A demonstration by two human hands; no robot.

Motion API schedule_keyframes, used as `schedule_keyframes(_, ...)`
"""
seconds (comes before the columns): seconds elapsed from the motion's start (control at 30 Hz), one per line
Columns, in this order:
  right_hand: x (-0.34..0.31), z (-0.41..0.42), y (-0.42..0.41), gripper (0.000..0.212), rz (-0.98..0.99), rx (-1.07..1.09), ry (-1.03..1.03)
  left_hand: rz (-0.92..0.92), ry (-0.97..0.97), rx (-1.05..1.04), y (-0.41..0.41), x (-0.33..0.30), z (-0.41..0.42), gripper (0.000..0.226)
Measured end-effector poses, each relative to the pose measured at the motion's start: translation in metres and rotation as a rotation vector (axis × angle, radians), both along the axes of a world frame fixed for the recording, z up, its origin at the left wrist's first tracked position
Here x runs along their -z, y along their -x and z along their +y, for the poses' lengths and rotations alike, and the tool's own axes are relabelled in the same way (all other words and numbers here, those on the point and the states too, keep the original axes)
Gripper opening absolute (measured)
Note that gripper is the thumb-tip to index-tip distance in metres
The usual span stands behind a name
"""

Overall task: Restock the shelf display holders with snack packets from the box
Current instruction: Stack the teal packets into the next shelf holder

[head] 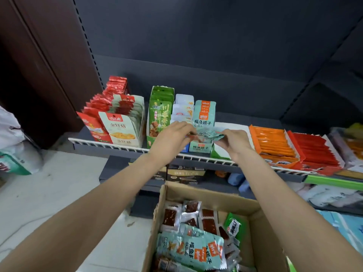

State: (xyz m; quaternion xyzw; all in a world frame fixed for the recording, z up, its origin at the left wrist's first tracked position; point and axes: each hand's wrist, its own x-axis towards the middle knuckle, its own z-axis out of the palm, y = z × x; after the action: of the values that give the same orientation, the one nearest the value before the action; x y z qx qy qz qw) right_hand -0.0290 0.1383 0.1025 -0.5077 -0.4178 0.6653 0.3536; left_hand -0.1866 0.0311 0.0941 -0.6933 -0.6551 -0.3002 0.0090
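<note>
Nearest the person stands one open cardboard box [212, 195] on the floor, below the shelf. It holds loose snack packets: several silver ones with dark red windows [170, 215], one green packet [234, 225] at the right, and at least two teal packets with orange labels [188, 247] lying on top at the front. The writing on these is too tilted to read with certainty.

Above the box, both forearms reach to the shelf edge. The left hand [172, 137] and right hand [234, 142] hold one teal snack packet [209, 133] between them; it lies roughly flat, the fingers [186, 127] of each hand pinching an opposite end. The packet hangs just in front of the teal display holder [203, 147], at the white wire rail [110, 146].

On the shelf [225, 118], seven stocked rows can be counted. From the left: red packets, white packets [121, 128] printed 金针菇, a green holder [159, 114], a row of white-and-orange packets [182, 107], the teal row [204, 112] marked 摸鱼搭子, then an orange tray [275, 144] and a red tray [316, 152] of flat sticks. More goods at the far right are blurred.
</note>
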Motion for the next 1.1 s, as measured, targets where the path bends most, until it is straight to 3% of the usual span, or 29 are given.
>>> schedule_keyframes(0.07,0.003,0.009,0.007,0.024,-0.072,-0.048,-0.014,0.037,-0.009,-0.03,0.007,-0.017,0.018,0.016)
schedule_keyframes(0.17,0.007,0.026,0.011,0.035,-0.437,-0.177,-0.264,0.066,0.1,-0.116,0.017,-0.039,0.052,0.018)
schedule_keyframes(0.27,0.01,0.04,0.013,0.043,-0.526,-0.301,-0.445,0.085,0.109,-0.102,0.023,-0.05,0.082,0.016)
schedule_keyframes(0.4,0.014,0.061,0.017,0.045,-0.778,-0.232,-0.608,0.16,0.134,-0.015,0.029,-0.053,0.117,0.015)
schedule_keyframes(0.5,0.022,0.071,0.026,0.029,-0.819,-0.194,-0.601,0.3,0.158,0.021,0.033,-0.049,0.138,0.015)
schedule_keyframes(0.6,0.034,0.073,0.035,0.02,-0.824,-0.234,-0.598,0.301,0.203,0.014,0.04,-0.043,0.147,0.023)
schedule_keyframes(0.8,0.043,0.079,0.04,0.02,-0.903,-0.154,-0.583,0.16,0.337,0.013,0.047,-0.026,0.156,0.03)
schedule_keyframes(0.93,0.043,0.087,0.046,0.024,-0.92,-0.235,-0.551,0.262,0.52,0.028,0.045,-0.014,0.163,0.044)
schedule_keyframes(1.1,0.034,0.081,0.055,0.031,-0.835,-0.28,-0.538,0.141,0.434,0.037,0.043,-0.005,0.162,0.045)
